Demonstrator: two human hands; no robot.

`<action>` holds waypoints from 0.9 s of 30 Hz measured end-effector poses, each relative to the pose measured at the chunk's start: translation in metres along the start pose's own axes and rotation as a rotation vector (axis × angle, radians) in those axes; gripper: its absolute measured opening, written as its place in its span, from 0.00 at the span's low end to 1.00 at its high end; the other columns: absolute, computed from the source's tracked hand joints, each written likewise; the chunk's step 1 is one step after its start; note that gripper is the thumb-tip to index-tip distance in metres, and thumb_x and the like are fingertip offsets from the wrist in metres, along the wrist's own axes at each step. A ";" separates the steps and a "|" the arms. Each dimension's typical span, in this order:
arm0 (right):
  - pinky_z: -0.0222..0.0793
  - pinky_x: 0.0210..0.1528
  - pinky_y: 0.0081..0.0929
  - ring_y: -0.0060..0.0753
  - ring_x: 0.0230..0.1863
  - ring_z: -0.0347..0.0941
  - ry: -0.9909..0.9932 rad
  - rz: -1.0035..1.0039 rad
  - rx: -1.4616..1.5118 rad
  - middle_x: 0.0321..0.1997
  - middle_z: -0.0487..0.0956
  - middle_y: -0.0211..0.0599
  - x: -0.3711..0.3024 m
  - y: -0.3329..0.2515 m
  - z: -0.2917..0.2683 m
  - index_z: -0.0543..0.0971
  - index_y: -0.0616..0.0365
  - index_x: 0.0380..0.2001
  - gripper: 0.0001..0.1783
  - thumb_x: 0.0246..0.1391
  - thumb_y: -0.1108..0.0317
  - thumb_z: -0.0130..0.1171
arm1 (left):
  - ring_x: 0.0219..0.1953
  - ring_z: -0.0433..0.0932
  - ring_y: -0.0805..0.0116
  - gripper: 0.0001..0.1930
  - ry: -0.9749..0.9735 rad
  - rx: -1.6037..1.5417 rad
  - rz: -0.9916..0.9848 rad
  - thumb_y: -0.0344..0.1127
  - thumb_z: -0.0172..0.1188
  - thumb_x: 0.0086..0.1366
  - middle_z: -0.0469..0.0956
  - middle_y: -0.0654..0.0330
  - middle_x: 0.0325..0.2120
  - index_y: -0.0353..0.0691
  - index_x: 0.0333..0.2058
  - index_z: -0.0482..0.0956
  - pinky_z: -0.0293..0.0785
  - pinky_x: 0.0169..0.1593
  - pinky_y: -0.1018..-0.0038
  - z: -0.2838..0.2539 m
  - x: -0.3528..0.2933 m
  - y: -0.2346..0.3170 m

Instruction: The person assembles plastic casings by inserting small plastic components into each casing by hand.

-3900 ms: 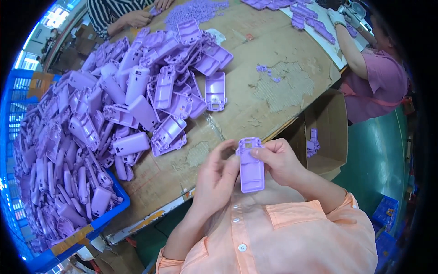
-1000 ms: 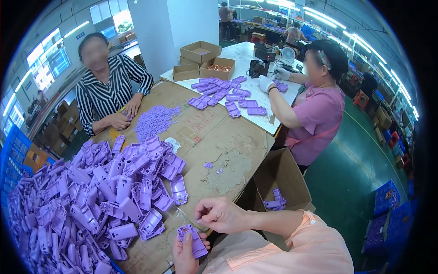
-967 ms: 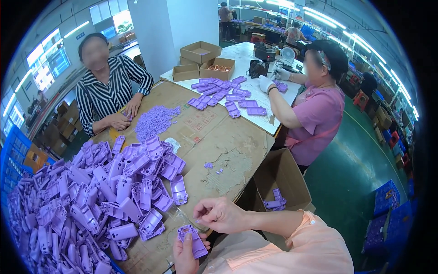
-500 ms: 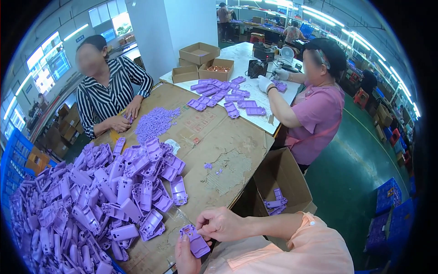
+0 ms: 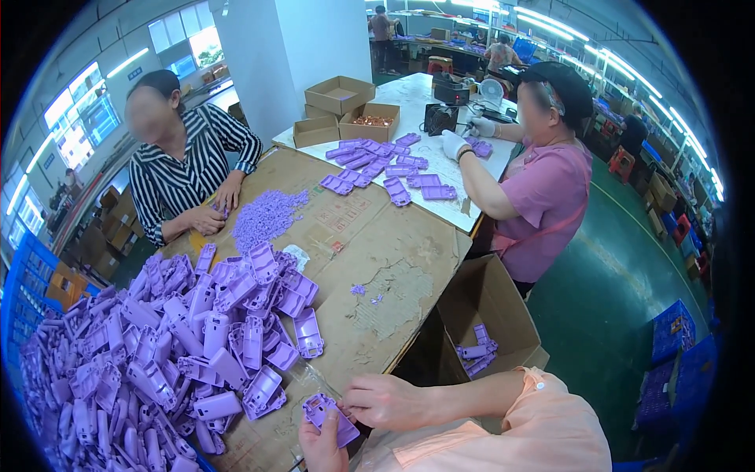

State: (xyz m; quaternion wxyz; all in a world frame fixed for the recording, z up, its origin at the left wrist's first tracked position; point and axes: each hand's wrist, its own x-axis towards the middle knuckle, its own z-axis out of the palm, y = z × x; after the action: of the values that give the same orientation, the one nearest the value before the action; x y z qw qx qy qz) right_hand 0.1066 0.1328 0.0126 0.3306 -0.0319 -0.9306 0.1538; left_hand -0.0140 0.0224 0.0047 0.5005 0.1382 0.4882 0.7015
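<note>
Near the lower edge, my left hand (image 5: 321, 447) grips a purple plastic casing (image 5: 344, 429), its thumb lying across the open side. A cut-out shows at the casing's upper end. My right hand (image 5: 384, 401) is closed in a pinch at the casing's right edge. Whatever its fingertips hold, if anything, is hidden. To the left, a large heap of similar purple casings (image 5: 216, 334) covers the table. Farther off lies a pile of small purple pieces (image 5: 267, 219), and a few more small bits (image 5: 359, 290) rest on the cardboard nearer me.
A cardboard box (image 5: 503, 311) with several casings stands right of the table. Across the table, a person in stripes (image 5: 193, 145) handles small pieces. Another person in pink (image 5: 543, 185) works with gloves at a white table section (image 5: 444, 165) holding casings. Open cartons (image 5: 340, 93) stand behind.
My right hand has shifted slightly at the casing's edge. My left thumb has moved farther over the casing, which is tilted a little differently.
</note>
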 end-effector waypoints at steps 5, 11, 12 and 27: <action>0.68 0.30 0.29 0.35 0.31 0.66 0.040 0.009 0.041 0.26 0.70 0.35 -0.001 0.001 0.004 0.73 0.65 0.15 0.04 0.30 0.75 0.56 | 0.33 0.75 0.74 0.10 0.004 0.031 -0.037 0.23 0.55 0.59 0.75 0.61 0.33 0.38 0.40 0.69 0.73 0.38 0.78 0.001 0.002 0.000; 0.68 0.31 0.28 0.35 0.32 0.67 0.041 0.015 0.036 0.28 0.71 0.37 0.002 0.001 -0.001 0.74 0.65 0.16 0.04 0.31 0.76 0.56 | 0.31 0.75 0.74 0.11 0.009 0.038 -0.065 0.22 0.56 0.58 0.75 0.62 0.31 0.38 0.39 0.69 0.73 0.36 0.78 0.001 0.003 0.000; 0.68 0.31 0.28 0.35 0.32 0.67 0.041 0.015 0.035 0.28 0.71 0.37 0.001 0.001 -0.001 0.74 0.65 0.16 0.04 0.31 0.76 0.56 | 0.31 0.75 0.74 0.11 -0.004 0.030 -0.062 0.22 0.56 0.58 0.75 0.62 0.31 0.38 0.39 0.69 0.73 0.35 0.78 0.000 0.003 0.000; 0.70 0.32 0.29 0.36 0.33 0.69 0.042 0.066 0.188 0.30 0.73 0.37 0.002 0.002 -0.002 0.75 0.66 0.20 0.04 0.36 0.77 0.56 | 0.29 0.76 0.71 0.08 -0.058 0.041 -0.074 0.29 0.54 0.62 0.75 0.60 0.31 0.37 0.40 0.70 0.74 0.33 0.76 -0.012 0.010 -0.006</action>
State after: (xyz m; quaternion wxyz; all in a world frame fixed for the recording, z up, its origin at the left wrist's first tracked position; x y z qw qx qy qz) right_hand 0.1064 0.1351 0.0143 0.3462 -0.0347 -0.9034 0.2506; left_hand -0.0229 0.0243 -0.0090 0.5372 0.1503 0.4925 0.6680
